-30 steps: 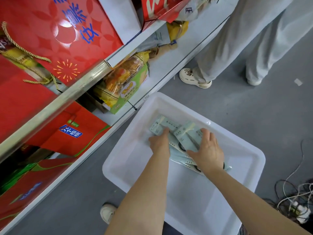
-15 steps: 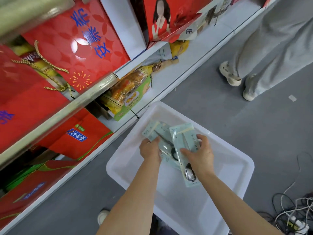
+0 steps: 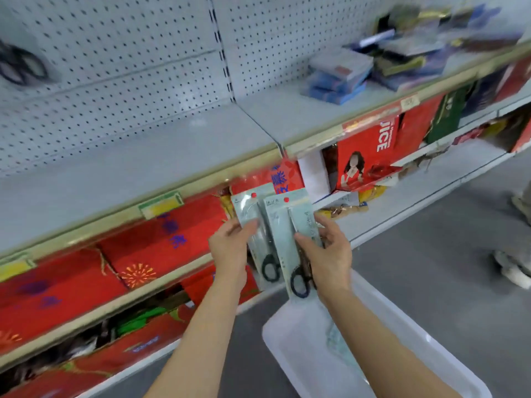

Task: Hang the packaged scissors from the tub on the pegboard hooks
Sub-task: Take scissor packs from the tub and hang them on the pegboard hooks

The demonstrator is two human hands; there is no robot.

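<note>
I hold two pale green packs of black-handled scissors upright in front of the shelf edge. My left hand grips the left pack by its side. My right hand grips the right pack, which overlaps the left one. The white tub lies on the floor below my right arm, with another pale pack inside it. The grey pegboard rises above the shelf at the upper left. A blurred pair of scissors hangs on it at the far left.
A grey shelf runs below the pegboard. Stacked blue boxes sit on it at the right. Red gift boxes fill the lower shelves. Another person's shoes stand on the grey floor at the right.
My hands lifted the two scissor packs out of the tub and up to shelf height. The view swung upward from the tub to the pegboard.
</note>
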